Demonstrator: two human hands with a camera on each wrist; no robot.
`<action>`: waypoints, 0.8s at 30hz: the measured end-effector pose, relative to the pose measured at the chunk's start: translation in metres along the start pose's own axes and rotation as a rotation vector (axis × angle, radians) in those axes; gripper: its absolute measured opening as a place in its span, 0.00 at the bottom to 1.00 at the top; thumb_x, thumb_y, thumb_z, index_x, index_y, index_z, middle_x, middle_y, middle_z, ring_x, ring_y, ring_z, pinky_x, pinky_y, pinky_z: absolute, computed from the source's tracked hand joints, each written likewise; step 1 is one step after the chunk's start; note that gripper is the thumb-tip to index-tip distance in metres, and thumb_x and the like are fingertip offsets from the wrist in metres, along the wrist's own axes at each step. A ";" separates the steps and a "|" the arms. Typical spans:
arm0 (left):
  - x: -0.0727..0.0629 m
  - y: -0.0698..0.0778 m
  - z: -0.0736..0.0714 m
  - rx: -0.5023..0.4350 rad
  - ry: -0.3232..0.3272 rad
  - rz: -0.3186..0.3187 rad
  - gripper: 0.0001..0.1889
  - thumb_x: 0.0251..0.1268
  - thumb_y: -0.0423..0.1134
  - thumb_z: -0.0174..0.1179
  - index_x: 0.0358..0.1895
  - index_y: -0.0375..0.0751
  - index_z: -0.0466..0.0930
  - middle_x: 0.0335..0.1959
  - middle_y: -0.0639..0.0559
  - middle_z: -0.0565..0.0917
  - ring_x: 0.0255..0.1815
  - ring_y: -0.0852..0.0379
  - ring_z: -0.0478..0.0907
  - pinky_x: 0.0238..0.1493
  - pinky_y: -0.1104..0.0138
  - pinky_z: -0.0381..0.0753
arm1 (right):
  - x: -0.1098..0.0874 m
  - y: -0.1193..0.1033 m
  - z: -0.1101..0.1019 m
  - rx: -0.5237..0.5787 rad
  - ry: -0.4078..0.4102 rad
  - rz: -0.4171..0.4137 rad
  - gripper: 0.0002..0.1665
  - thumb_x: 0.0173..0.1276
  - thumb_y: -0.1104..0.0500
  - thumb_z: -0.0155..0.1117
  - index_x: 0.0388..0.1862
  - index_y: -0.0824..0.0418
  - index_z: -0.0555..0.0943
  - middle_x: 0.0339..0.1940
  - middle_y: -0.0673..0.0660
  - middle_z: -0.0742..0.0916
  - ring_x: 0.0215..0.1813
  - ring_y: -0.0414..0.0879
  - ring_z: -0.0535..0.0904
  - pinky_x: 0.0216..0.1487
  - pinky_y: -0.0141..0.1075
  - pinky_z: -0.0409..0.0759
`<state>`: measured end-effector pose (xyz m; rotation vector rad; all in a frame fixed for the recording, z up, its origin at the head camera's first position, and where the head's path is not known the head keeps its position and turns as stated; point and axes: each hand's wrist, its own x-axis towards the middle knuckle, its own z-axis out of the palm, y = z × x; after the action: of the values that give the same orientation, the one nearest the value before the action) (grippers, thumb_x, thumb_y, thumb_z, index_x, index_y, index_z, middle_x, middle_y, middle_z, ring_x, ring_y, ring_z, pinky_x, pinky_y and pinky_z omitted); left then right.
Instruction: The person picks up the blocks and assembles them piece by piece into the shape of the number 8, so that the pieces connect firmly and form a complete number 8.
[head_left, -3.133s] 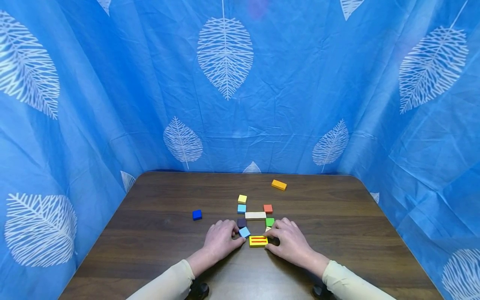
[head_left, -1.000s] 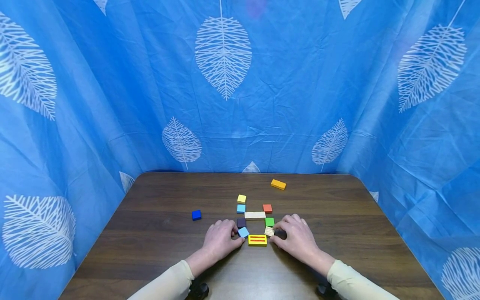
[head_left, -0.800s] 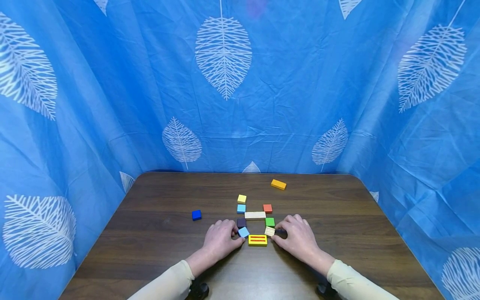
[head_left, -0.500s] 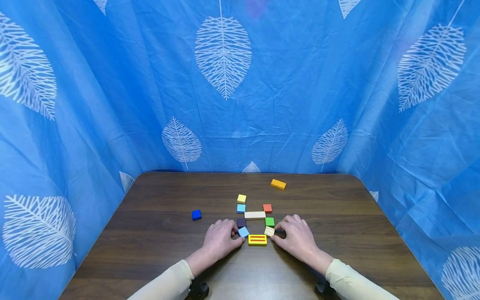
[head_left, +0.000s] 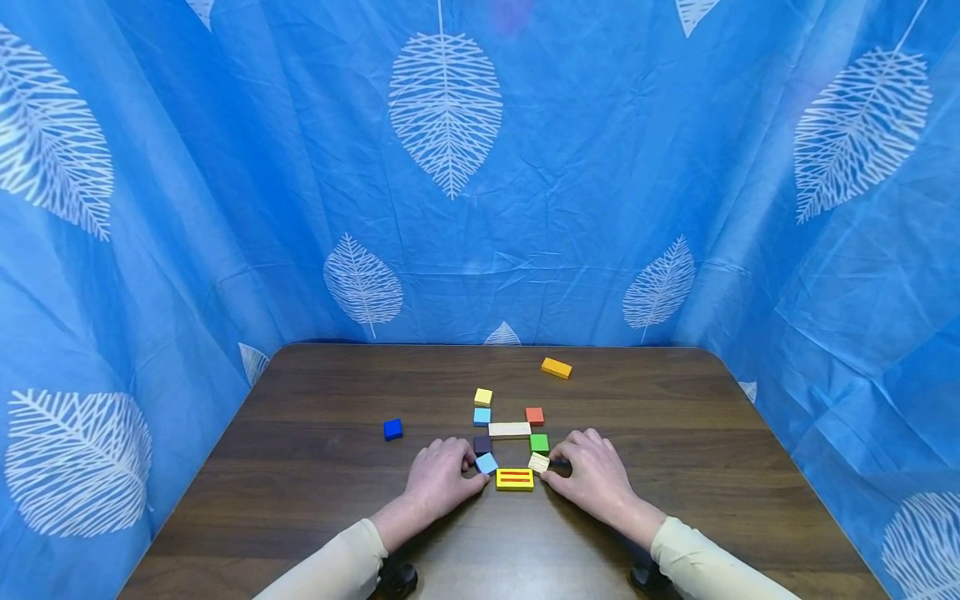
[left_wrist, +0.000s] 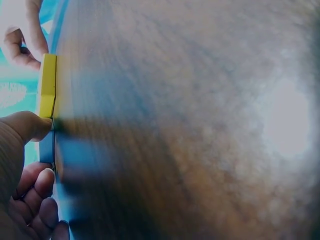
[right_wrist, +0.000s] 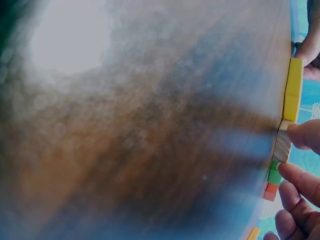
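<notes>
My left hand pinches a light blue block, turned at an angle, between thumb and index finger. Opposite it, my right hand has thumb and index finger on a small cream striped block, also slightly turned. Between the two lies a yellow block with red stripes, nearest to me. The right wrist view shows the cream block's wood-grained side between thumb and fingertip. In the left wrist view, the thumb partly covers the light blue block beside the yellow block.
Beyond the hands stand a dark block, a green block, a long cream block, a sky-blue block, a red block and a yellow cube. Farther off lie a blue block and an orange block.
Since the earliest frame, my right hand has shifted from the yellow striped block's right end to the cream striped block. My left hand stays on the light blue block; the last second shows almost no movement.
</notes>
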<state>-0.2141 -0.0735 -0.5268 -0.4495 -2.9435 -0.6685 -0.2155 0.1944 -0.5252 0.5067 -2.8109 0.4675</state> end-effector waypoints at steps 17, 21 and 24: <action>-0.001 0.000 -0.001 -0.006 0.000 -0.006 0.17 0.54 0.56 0.74 0.32 0.49 0.80 0.26 0.60 0.74 0.30 0.59 0.67 0.33 0.63 0.66 | 0.000 -0.001 -0.001 -0.008 -0.003 0.005 0.16 0.54 0.43 0.81 0.32 0.51 0.87 0.31 0.43 0.80 0.39 0.44 0.72 0.41 0.41 0.70; -0.001 0.000 -0.001 -0.008 -0.002 -0.006 0.17 0.54 0.56 0.74 0.32 0.48 0.80 0.26 0.60 0.75 0.30 0.58 0.67 0.34 0.63 0.67 | -0.001 0.000 -0.001 -0.001 -0.001 0.003 0.16 0.54 0.43 0.81 0.33 0.50 0.87 0.32 0.43 0.80 0.39 0.44 0.71 0.41 0.41 0.70; -0.001 0.001 -0.001 -0.009 -0.004 -0.006 0.17 0.55 0.56 0.74 0.32 0.48 0.80 0.26 0.60 0.74 0.30 0.58 0.67 0.34 0.63 0.67 | -0.001 -0.002 -0.003 0.011 0.014 -0.022 0.16 0.53 0.43 0.82 0.34 0.49 0.88 0.33 0.43 0.80 0.40 0.43 0.71 0.42 0.42 0.70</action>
<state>-0.2126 -0.0738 -0.5261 -0.4429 -2.9480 -0.6828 -0.2134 0.1943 -0.5221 0.5335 -2.7883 0.4812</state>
